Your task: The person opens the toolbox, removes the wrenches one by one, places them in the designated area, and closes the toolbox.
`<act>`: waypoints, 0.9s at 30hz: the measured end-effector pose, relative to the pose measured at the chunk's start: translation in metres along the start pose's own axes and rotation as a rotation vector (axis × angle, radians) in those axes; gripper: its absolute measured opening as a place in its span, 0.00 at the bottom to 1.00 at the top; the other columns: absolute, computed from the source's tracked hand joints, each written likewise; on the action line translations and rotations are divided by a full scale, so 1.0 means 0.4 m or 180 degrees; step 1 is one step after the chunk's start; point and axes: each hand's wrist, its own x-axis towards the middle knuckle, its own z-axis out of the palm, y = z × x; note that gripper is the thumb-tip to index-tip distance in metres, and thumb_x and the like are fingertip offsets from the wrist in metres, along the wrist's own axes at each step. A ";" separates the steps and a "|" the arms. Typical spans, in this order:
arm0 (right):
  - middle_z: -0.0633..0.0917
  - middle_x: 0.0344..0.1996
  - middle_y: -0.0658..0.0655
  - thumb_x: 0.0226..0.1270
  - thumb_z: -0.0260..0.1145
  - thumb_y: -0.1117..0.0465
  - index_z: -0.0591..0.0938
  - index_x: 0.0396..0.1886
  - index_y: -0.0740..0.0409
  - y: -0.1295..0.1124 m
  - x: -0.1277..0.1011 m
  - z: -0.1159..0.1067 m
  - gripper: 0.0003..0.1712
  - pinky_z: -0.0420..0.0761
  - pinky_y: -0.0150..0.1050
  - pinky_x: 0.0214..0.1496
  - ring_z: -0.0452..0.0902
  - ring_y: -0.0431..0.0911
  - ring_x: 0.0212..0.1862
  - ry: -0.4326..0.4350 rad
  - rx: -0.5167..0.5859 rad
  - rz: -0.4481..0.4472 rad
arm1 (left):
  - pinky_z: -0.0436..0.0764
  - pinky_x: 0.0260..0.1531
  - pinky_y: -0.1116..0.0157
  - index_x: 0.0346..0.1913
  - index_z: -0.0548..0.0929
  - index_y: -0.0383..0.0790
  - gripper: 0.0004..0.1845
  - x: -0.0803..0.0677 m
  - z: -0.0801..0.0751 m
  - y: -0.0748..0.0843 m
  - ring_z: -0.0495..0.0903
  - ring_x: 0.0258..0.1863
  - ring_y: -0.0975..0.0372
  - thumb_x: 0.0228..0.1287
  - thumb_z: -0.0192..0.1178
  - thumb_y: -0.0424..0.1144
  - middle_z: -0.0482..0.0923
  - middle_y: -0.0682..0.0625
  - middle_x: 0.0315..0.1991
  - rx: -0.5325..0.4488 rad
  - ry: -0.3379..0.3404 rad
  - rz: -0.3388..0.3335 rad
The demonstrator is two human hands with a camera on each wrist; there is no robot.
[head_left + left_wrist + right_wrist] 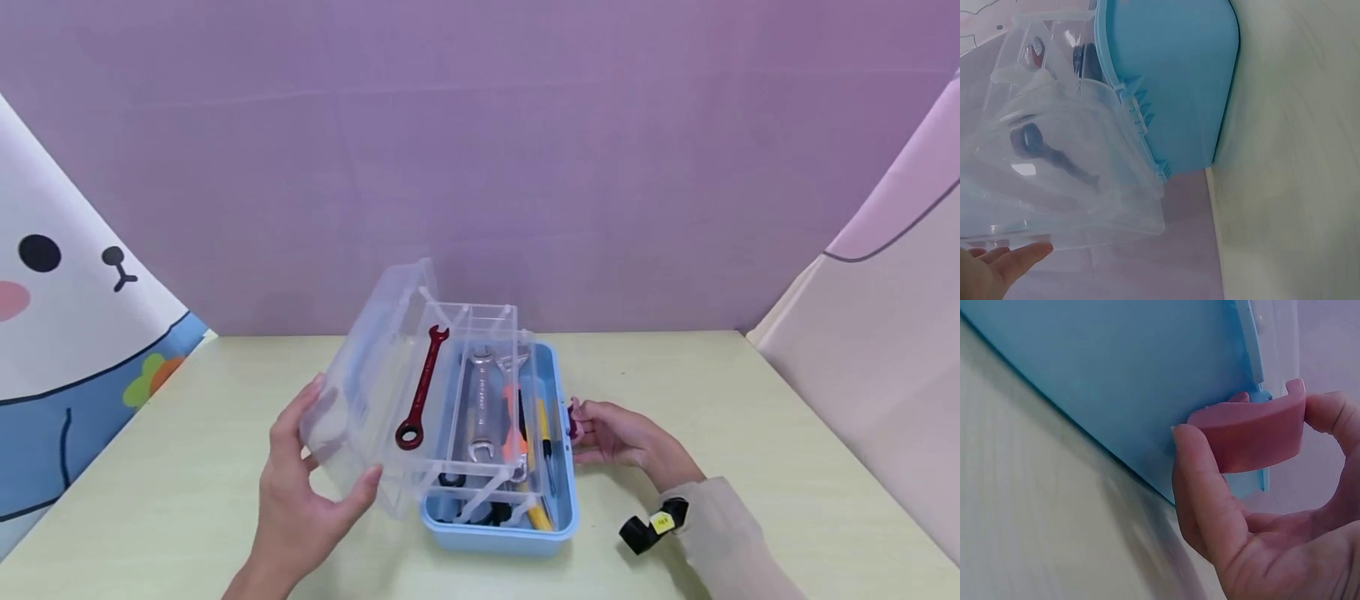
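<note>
A light-blue toolbox [498,542] stands on the table with its clear lid [352,375] tilted up to the left. My left hand [300,492] touches the lid's outer edge, thumb and fingers spread wide apart. In the left wrist view, its fingertips [1035,251] lie right at the lid's rim. My right hand [618,437] pinches the pink latch [1254,434] on the box's right side between thumb and fingers. On the clear raised tray lies a dark red combination wrench [423,387].
Inside the box are a silver wrench [482,400], a tool with an orange handle [515,425], a yellow-handled tool [543,421] and other pieces. A black wrist camera [645,529] is on the right sleeve. A purple cloth [480,167] hangs behind the table [750,433].
</note>
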 end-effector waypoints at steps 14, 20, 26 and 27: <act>0.82 0.29 0.48 0.62 0.50 0.61 0.79 0.31 0.52 0.006 0.005 -0.001 0.10 0.86 0.39 0.47 0.80 0.41 0.36 -0.0089 -0.0015 -0.0020 | 0.77 0.45 0.73 0.67 0.67 0.36 0.48 0.013 -0.051 -0.011 0.61 0.66 0.73 0.34 0.73 0.22 0.59 0.44 0.71 -0.0020 -0.0159 -0.0037; 0.81 0.29 0.48 0.63 0.51 0.60 0.78 0.32 0.52 0.000 -0.004 -0.017 0.09 0.86 0.39 0.48 0.79 0.41 0.37 -0.0100 -0.0034 -0.0050 | 0.77 0.45 0.84 0.70 0.62 0.37 0.49 0.002 -0.056 -0.039 0.63 0.63 0.73 0.39 0.69 0.15 0.56 0.50 0.72 -0.0552 -0.0354 -0.0356; 0.81 0.30 0.48 0.64 0.49 0.61 0.78 0.31 0.51 0.007 -0.011 -0.032 0.10 0.86 0.38 0.48 0.80 0.41 0.38 -0.0162 -0.0012 -0.0054 | 0.81 0.44 0.77 0.73 0.57 0.44 0.51 -0.006 -0.060 -0.071 0.61 0.62 0.77 0.46 0.70 0.20 0.49 0.55 0.75 -0.0613 -0.0695 -0.0652; 0.81 0.30 0.48 0.64 0.49 0.61 0.77 0.31 0.51 0.009 -0.010 -0.032 0.10 0.86 0.39 0.48 0.80 0.42 0.38 -0.0172 -0.0009 -0.0056 | 0.82 0.44 0.75 0.74 0.56 0.45 0.52 -0.006 -0.063 -0.075 0.60 0.62 0.78 0.46 0.71 0.22 0.48 0.55 0.75 -0.0571 -0.0756 -0.0656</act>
